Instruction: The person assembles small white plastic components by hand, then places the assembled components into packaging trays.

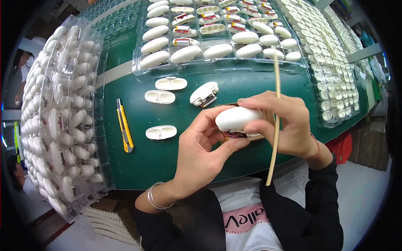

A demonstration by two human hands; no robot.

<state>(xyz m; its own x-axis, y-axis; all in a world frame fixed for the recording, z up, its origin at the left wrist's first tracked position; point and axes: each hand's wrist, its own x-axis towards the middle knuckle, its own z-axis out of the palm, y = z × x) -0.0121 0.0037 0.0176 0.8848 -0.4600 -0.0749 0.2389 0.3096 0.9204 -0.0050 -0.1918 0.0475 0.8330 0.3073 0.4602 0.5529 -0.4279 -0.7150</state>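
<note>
A white oval plastic casing [236, 118] is held above the green table, with red and dark electronic parts showing along its lower side. My left hand [201, 150] is closed around its left end, thumb underneath. My right hand [289, 121] has thumb and fingers against its right end and also grips a thin wooden stick [277, 79], which stands nearly upright. A brown cardboard-like edge shows behind the casing. Left of my hands lie three open white half shells [161, 132]. Just beyond my left hand rests another casing [204, 94] with its circuit parts exposed.
A yellow utility knife [124, 127] lies at the left. Across the far side is a clear tray [180, 67] of casings, some open with red and yellow parts. Stacked trays of casings [63, 125] rise at the left; trays of shells [335, 92] stand right.
</note>
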